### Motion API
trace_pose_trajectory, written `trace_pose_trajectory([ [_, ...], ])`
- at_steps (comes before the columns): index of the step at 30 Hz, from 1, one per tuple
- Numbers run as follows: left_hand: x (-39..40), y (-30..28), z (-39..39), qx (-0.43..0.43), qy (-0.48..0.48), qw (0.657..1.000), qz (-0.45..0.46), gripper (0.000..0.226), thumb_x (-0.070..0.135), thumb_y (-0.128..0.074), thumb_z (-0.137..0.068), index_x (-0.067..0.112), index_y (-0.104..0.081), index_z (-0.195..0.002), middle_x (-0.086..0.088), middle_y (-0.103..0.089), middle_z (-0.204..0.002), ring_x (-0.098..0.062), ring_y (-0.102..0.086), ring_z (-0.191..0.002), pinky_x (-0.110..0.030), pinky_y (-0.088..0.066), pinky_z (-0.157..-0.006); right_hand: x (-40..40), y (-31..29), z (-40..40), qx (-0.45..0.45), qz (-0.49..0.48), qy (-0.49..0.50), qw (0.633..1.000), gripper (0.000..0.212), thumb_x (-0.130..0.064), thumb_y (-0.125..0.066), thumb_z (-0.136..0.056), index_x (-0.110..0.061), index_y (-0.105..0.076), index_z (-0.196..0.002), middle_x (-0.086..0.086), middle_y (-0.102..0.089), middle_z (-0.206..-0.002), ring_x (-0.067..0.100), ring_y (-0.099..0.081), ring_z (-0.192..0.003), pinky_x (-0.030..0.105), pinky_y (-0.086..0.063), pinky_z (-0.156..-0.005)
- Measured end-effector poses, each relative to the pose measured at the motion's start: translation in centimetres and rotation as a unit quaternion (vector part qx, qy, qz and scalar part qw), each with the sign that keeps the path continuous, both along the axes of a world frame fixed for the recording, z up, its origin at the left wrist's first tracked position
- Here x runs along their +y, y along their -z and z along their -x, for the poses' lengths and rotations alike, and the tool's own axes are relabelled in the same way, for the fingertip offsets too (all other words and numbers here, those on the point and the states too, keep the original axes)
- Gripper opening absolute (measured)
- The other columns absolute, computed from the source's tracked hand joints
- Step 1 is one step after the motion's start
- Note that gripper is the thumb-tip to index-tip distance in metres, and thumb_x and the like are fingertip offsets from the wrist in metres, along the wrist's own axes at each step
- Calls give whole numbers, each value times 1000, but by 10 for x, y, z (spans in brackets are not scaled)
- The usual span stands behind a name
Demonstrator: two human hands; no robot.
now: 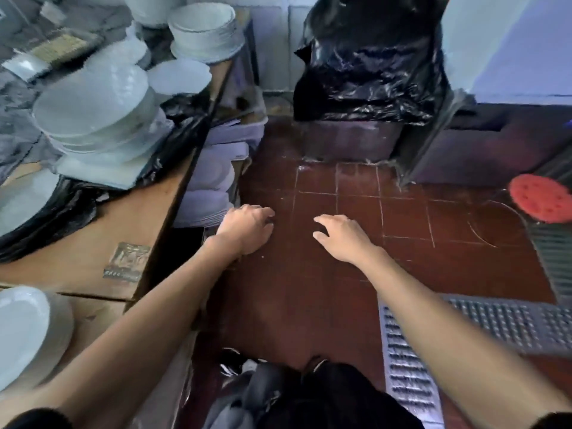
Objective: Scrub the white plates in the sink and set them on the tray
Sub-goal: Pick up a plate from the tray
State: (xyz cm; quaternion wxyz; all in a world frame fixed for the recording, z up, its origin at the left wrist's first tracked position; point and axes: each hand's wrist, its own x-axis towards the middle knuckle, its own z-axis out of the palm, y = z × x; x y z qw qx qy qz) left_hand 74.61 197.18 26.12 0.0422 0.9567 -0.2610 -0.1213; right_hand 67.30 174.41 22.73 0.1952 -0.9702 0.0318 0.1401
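Observation:
Both my hands reach out over the red-brown tiled floor [340,187] and hold nothing. My left hand [246,227] hangs with loosely curled fingers beside the edge of a wooden table [123,230]. My right hand [340,236] is stretched forward with relaxed fingers, apart from everything. Stacks of white plates [93,109] stand on the table at the left, more white plates [204,29] sit further back, and a pile [24,332] lies at the near left. No sink or tray is in view.
A bin lined with a black bag [368,63] stands ahead. A stack of white dishes [213,178] sits under the table's end. A metal drain grate [408,360] runs along the floor at right, by a red perforated disc [541,196].

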Motion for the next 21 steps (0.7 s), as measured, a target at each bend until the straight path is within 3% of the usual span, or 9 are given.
trace_pose_trajectory([
  [8, -192, -6, 35, 13, 182, 983, -29, 43, 44, -49, -98, 32, -56, -139, 2, -60, -141, -27, -57, -128, -42, -45, -104, -155, -2, 115, -30, -13, 188, 982, 47, -40, -47, -102, -23, -48, -146, -2, -52, -150, 26, -48, -136, 47, -41, -111],
  [21, -461, 29, 93, 66, 407, 909, -54, 42, 39, -44, -104, 29, -50, -145, -7, -58, -145, -35, -55, -130, -49, -47, -106, -317, 25, 266, 58, -2, 413, 909, 44, -34, -48, -103, -20, -50, -144, -1, -53, -148, 23, -53, -130, 43, -44, -108],
])
